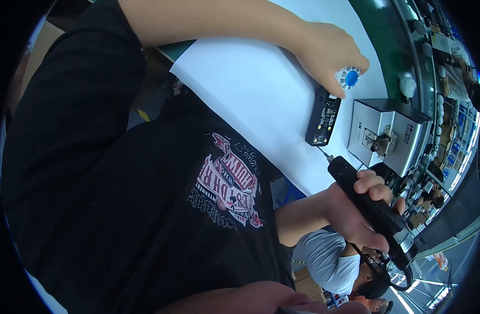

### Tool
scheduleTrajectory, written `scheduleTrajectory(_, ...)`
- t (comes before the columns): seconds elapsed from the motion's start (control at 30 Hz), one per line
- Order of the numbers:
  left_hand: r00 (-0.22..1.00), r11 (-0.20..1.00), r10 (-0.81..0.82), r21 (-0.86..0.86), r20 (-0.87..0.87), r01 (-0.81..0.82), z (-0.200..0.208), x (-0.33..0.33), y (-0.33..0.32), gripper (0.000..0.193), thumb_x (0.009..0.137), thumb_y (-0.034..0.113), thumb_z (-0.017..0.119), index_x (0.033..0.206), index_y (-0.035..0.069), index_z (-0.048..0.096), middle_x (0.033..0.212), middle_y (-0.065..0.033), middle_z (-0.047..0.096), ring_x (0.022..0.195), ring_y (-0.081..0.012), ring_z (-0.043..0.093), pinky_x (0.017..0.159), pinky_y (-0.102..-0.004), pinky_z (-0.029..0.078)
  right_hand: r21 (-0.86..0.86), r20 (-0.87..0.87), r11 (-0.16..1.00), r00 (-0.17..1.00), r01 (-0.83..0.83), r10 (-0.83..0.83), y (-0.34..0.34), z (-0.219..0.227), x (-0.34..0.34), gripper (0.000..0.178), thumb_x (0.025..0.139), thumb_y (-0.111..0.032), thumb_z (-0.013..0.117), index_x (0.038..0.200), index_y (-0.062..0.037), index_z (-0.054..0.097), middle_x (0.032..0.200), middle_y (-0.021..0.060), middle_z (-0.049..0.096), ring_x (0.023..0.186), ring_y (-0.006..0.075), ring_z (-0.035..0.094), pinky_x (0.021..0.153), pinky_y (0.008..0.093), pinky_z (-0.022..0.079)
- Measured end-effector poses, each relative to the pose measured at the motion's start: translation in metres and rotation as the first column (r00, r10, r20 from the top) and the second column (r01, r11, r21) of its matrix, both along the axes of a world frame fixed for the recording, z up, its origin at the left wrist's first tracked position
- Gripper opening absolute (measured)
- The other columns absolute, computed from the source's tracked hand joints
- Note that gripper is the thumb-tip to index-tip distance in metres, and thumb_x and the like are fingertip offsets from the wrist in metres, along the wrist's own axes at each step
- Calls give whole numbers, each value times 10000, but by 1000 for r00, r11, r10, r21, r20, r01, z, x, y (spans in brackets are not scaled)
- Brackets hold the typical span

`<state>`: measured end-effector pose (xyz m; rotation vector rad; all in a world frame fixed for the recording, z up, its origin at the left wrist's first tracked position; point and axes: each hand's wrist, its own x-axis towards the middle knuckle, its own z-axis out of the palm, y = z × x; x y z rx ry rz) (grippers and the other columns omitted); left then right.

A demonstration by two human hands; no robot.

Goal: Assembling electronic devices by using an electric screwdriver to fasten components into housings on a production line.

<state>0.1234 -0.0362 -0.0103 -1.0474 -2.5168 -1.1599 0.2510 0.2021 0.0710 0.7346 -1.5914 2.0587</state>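
My left hand reaches in from the top, its fingers closed around a white, ribbed round piece with a blue centre. The hand is at the upper end of an open black casing with a circuit board in it, lying on the white work surface; the thumb rests near that end. At the lower right, my right hand is wrapped round a black electric screwdriver with a cable at its rear. Its thin bit points at the casing's lower end; whether they touch I cannot tell.
Beside the casing stands a silver and black screw feeder with a small metal fitting on its front. The white work surface lies on a green bench. A person in a light shirt is beyond my right arm; other people sit farther off.
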Motion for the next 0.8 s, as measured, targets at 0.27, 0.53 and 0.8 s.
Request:
scheduleTrajectory(0.27,1000,1000,23,-14,13,-23,2,5,-1,473,787,411,777,1065,61,622,833,-129,692,778,-349,684,665,-431,522,-12,41,998,997,-65,65,2,-10,0,863,947,-779,397,1372,-31,469,859,154,653,613,270,601,628,421,486)
scheduleTrajectory(0.53,997,996,38,-77,70,-32,7,1,-4,514,781,458,783,1072,63,625,826,-141,692,781,-364,681,667,-453,519,-60,69,973,972,-222,226,1,-9,-11,844,933,-779,440,1315,-32,537,885,127,651,662,246,592,653,400,467)
scheduleTrajectory(0.8,996,998,-51,-25,-73,49,3,-7,-10,619,797,586,747,1122,70,639,932,-191,709,878,-399,687,745,-493,525,-722,255,671,837,-168,485,115,-26,-41,636,954,-613,425,1075,1,540,729,26,469,603,136,499,592,320,438)
